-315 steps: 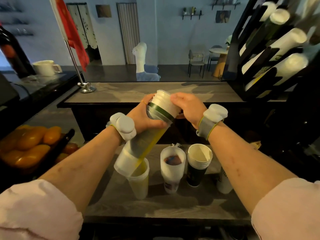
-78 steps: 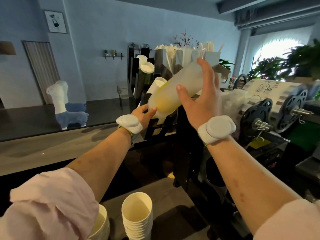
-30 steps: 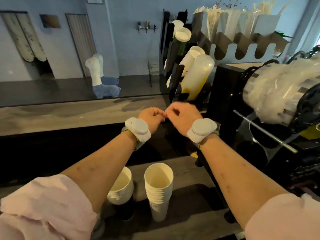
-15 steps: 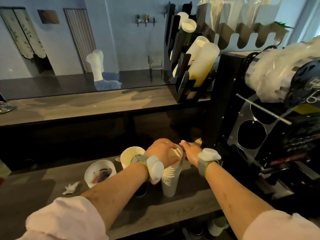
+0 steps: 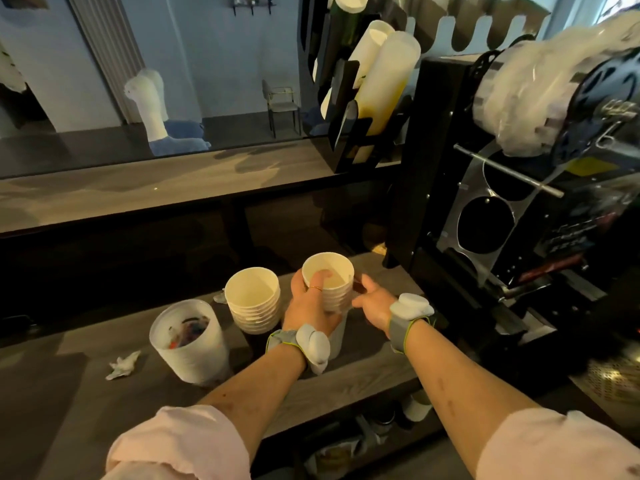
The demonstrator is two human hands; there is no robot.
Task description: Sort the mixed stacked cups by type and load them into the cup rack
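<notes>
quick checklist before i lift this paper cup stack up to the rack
1. Left hand grip on the white paper cup stack: ok, fingers wrap its side and one hooks inside the rim.
2. Right hand supporting it: not ok, open beside the stack, holding nothing.
3. Stack all one type: cannot tell, its lower part is hidden behind the left hand.
4. Second paper cup stack out of the way: ok, it stands apart on the left.
5. Free slot in the cup rack: cannot tell, the slots in view hold cups and the rest is cut off.
</notes>
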